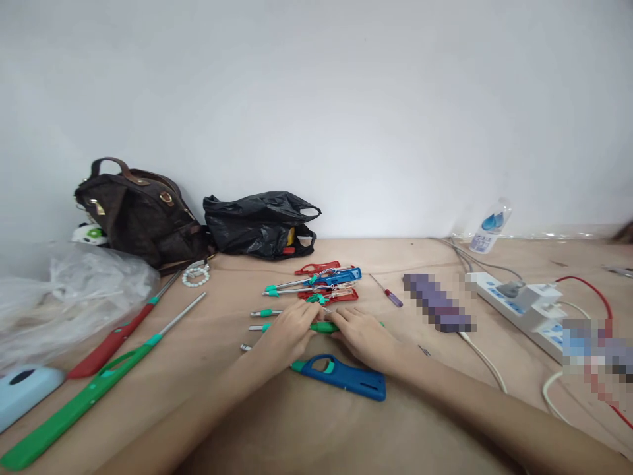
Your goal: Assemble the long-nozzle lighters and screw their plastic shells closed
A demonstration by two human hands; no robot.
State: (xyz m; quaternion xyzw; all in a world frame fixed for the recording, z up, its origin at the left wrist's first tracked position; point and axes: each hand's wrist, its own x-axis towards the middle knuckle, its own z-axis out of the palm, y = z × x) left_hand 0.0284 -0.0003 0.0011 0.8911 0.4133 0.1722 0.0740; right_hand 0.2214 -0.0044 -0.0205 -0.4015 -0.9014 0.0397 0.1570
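Observation:
My left hand (pixel 295 326) and my right hand (pixel 360 335) meet over a green gas lighter (pixel 324 326) lying on the table. Its metal tube reaches out to the left past my left hand. The left fingers are pinched together near a thin wire; exactly what they grip is hidden. My right fingers bend over the lighter's body, covering much of it. Closer to me is a blue gas lighter (pixel 341 376) with a turquoise trigger. Just beyond my hands, opened lighters lie side by side, among them a blue half-shell (pixel 339 277) and a red half-shell (pixel 321 267), with wires and tubes exposed.
A small screwdriver (pixel 388 291) lies right of the lighters. Further right are a power strip (pixel 504 310) and a plastic bottle (pixel 490 227). Long green (pixel 93 389) and red (pixel 116 336) lighters lie left. A black plastic bag (pixel 252 224) and dark backpack (pixel 143 211) stand against the wall.

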